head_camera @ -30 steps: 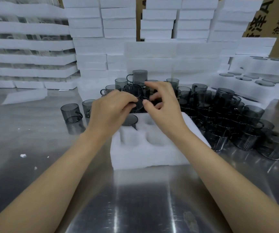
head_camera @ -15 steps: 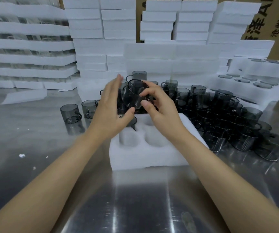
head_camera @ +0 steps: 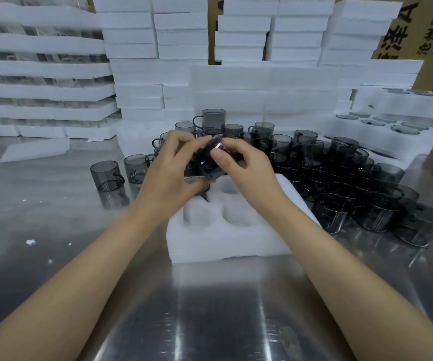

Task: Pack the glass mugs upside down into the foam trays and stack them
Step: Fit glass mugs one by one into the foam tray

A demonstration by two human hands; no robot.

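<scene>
A white foam tray [head_camera: 225, 241] with round pockets lies on the steel table in front of me. Above its far edge both hands hold one smoky glass mug [head_camera: 208, 162], tilted on its side. My left hand [head_camera: 169, 170] grips it from the left, thumb underneath. My right hand [head_camera: 244, 168] pinches it from the right, thumb on its wall. One mug [head_camera: 199, 187] sits in the tray's far left pocket, partly hidden by my left hand. The two near pockets show only foam.
Several loose smoky mugs [head_camera: 340, 178] crowd the table behind and right of the tray; two [head_camera: 106, 175] stand apart at the left. Stacks of foam trays [head_camera: 158, 48] line the back. A filled tray [head_camera: 382, 128] lies far right. Foam crumbs [head_camera: 30, 241] dot the steel.
The mug has come down from in front of the pile and turned onto its side. My left hand, which was spread beside it, now closes around it.
</scene>
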